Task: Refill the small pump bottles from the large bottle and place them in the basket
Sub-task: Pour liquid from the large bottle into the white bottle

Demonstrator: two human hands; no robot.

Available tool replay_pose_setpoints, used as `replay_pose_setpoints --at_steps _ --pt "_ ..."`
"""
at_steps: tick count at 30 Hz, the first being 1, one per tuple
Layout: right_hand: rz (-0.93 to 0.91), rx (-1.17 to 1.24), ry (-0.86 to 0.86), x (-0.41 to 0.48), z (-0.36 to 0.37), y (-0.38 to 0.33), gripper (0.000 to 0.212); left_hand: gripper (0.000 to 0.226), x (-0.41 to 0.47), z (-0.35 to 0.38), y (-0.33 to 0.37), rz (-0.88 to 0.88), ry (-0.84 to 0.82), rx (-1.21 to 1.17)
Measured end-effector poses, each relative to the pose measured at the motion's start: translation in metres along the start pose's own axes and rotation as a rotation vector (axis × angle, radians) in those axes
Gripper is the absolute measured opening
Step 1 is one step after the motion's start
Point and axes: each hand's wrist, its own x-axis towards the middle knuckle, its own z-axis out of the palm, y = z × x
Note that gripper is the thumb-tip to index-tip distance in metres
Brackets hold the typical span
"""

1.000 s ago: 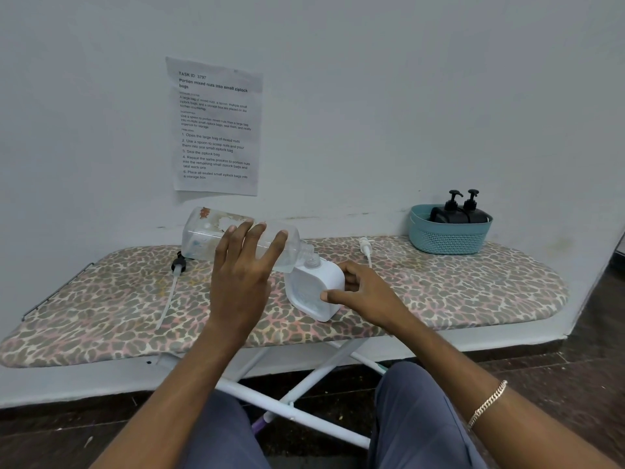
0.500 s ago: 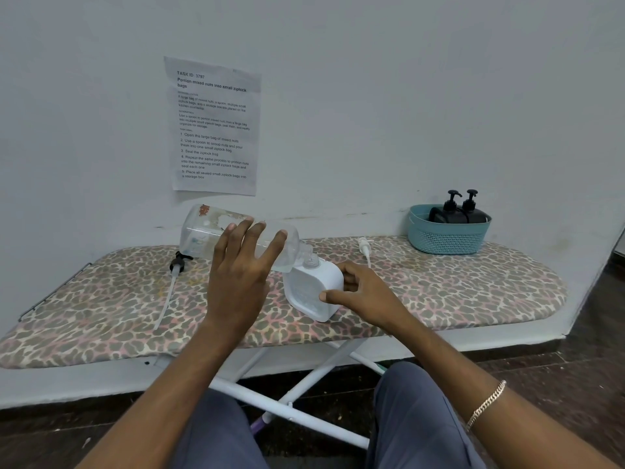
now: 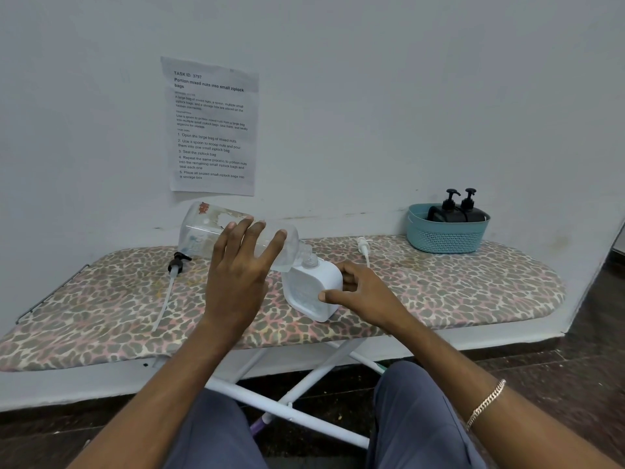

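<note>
Setup is just an ironing board with a leopard-print cover, brown and pink blotches on cream, pushed up along a plain pale wall. White crossed legs sit under it, one ending in a purple cap, and a wire rack sticks off the left end. The floor is dark and glossy. Stuck on the wall above the board is a printed sheet headed "TASK ID 3797", about portioning mixed nuts into small ziplock bags. A few scuff marks run just above the board.
</note>
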Motion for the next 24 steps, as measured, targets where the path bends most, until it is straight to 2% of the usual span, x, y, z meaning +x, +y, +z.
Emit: replay_pose_setpoints --at_steps 24 --pt "-0.016 -0.007 0.009 0.0000 -0.0002 0.0004 0.060 0.077 0.0080 -0.0008 -0.0038 0.093 0.006 0.036"
